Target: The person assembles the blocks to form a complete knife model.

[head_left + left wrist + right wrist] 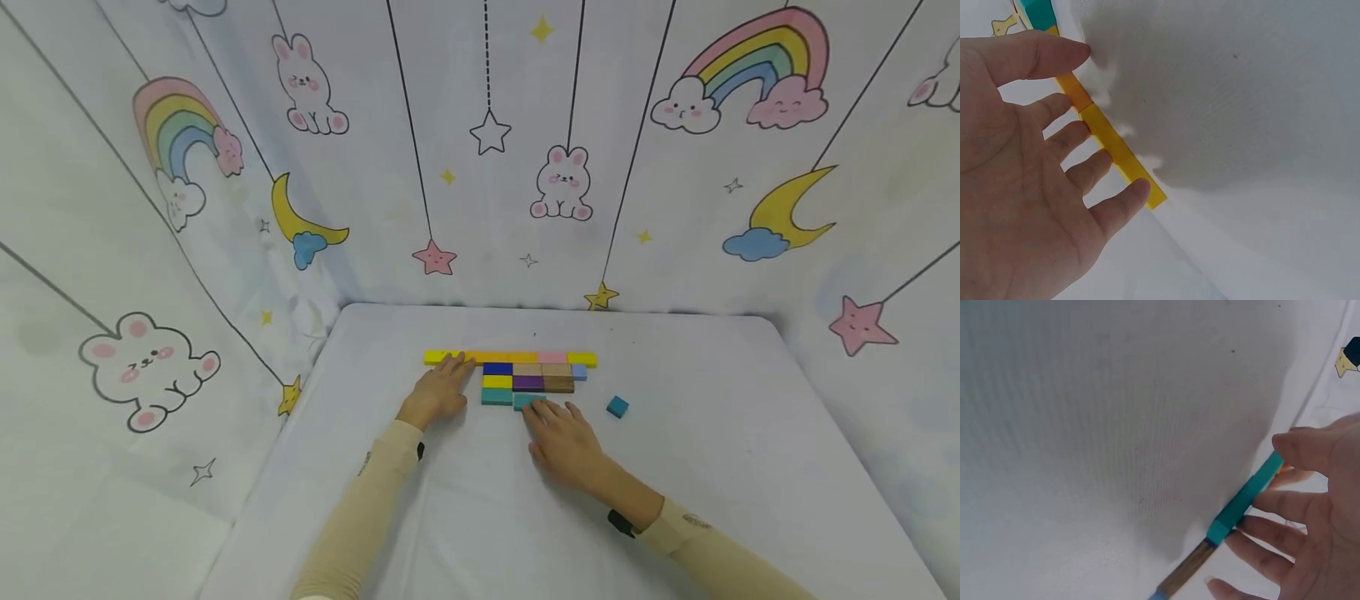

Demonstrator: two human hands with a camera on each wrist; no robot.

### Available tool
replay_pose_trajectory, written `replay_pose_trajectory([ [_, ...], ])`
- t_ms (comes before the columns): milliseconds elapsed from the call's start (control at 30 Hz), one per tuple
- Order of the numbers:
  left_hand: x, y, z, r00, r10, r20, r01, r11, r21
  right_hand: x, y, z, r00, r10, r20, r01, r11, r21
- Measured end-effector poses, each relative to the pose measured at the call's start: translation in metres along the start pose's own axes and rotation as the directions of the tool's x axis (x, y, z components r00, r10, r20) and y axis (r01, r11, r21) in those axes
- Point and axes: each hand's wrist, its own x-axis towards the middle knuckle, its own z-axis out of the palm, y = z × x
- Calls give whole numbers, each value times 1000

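My left hand (437, 394) rests its fingertips along the left part of a row of flat blocks, on a yellow block (437, 357) and the orange block beside it. In the left wrist view its fingers are spread and loosely bent over that yellow strip (1116, 147). With its fingertips, my right hand (566, 443) touches a teal block (528, 401) at the front of the arrangement. Left of this block lies another teal block (497, 397). Behind them are yellow (497, 382), purple (528, 383) and brown (558, 383) blocks, fitted side by side.
One blue-teal block (617, 407) lies apart on the right. A light blue block (579, 372) sits at the arrangement's right end. The white-covered table (712, 483) meets a cloth wall (360, 167) printed with rabbits, stars and rainbows at the back and sides.
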Motion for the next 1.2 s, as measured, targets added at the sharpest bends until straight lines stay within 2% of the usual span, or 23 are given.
replay_pose_trajectory([
  [467,3,-2,1,1000,-1,-5,1,1000,-11,10,5,4,1000,7,4,-7,1000,2],
  [967,0,0,-1,1000,8,4,-8,1000,-18,12,9,6,999,17,29,-18,998,55],
  [1200,-1,1,-2,1000,11,3,-11,999,-32,11,9,5,997,36,74,-43,994,96],
])
